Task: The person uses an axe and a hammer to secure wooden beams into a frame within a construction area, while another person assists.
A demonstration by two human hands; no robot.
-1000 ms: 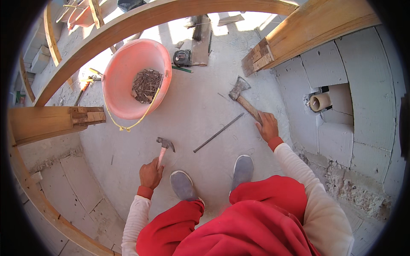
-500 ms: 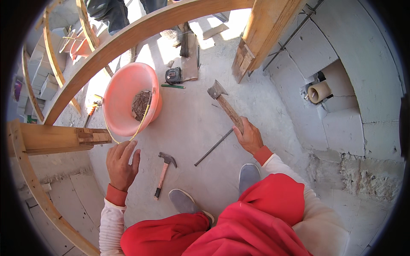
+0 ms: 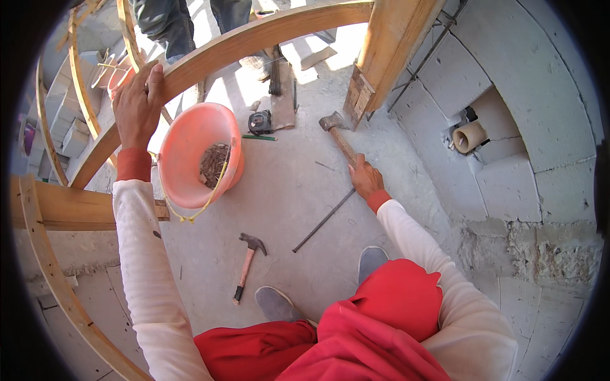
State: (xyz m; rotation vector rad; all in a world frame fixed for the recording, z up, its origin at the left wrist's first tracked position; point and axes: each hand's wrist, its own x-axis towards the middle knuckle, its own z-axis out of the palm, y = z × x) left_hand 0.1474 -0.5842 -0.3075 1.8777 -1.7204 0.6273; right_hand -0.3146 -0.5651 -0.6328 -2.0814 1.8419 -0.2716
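Observation:
My left hand [image 3: 136, 114] is wrapped over the curved wooden beam [image 3: 219, 47] at the upper left, thumb on the near side; the far fingers are partly hidden. In my right hand [image 3: 366, 178] is a hatchet [image 3: 343, 146], gripped by its wooden handle. The hatchet's metal head points away from me, close to the foot of a thick wooden post [image 3: 391, 60]. A pink bucket [image 3: 181, 159] holding small brown pieces, probably nails, stands below the beam. On the floor in front of me lie a claw hammer [image 3: 244, 270] and a thin metal rod [image 3: 324, 220].
Beyond the bucket are a tape measure [image 3: 260, 122], a green pencil-like stick [image 3: 258, 137] and a board [image 3: 283, 111]. Another person's legs [image 3: 166, 28] stand behind the beam. A block wall [image 3: 508, 197] with a pipe stub [image 3: 469, 137] rises at right.
My left hand has risen from near the bucket's handle onto the curved beam. My right hand has moved the hatchet slightly forward, toward the post's foot.

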